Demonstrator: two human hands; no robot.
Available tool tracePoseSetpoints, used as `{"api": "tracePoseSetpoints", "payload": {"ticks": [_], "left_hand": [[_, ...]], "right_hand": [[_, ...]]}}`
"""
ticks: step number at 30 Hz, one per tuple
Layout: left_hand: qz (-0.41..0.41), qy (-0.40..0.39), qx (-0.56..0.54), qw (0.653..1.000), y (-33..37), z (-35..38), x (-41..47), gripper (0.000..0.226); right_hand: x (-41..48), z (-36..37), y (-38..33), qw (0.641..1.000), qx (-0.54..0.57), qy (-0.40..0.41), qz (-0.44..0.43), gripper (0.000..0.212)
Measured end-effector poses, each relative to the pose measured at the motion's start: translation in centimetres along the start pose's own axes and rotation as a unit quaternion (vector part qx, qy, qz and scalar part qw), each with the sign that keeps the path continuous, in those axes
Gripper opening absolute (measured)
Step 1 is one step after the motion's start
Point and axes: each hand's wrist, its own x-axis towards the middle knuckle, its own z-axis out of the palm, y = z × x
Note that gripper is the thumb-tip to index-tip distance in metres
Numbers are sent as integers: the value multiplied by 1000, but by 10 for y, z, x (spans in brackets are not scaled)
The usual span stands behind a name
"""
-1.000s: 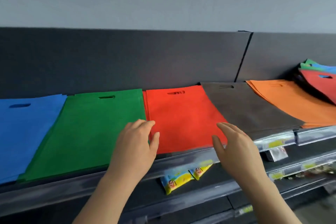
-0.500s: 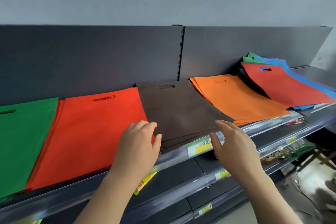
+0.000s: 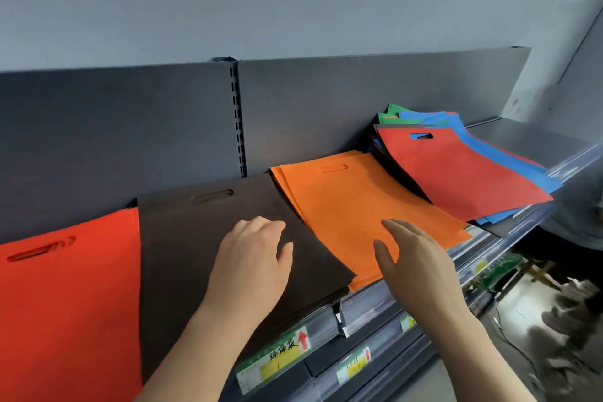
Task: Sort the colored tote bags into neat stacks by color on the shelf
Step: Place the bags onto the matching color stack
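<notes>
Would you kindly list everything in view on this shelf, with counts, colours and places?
red-orange bag stack: one, red-orange, far left
brown bag stack: one, dark brown, to its right
orange bag stack: one, orange, centre-right
mixed pile: one, red bag on top with blue and green beneath, far right
price labels: at least two, green and yellow, below the stacks
back panel: one, dark grey, behind the stacks
left hand: one, bare, open over the brown bag stack
right hand: one, bare, open over the orange bag stack

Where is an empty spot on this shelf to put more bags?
Only the bare grey shelf end, right of the mixed pile, is free. Everywhere left of it is crowded: the orange stack, brown stack and red stack lie edge to edge.
</notes>
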Motion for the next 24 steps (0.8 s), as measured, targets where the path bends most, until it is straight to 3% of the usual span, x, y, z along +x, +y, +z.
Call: {"api": "tracePoseSetpoints", "payload": {"ticks": [8,16,19,24], "left_hand": [[5,-10,3,1000,62,58,46,40],[-47,-25,18,998,165,143,115,31],[-74,-50,-16,996,200,172,140,30],[-155,-77,-112,979,235,200,171,42]], "right_hand": [[63,-10,87,1000,2,3,-14,40],[148,-32,213,998,-59,-16,-28,32],[173,-35,256,997,-72,-35,-9,19],[191,-33,297,996,-65,-53,-19,23]]}}
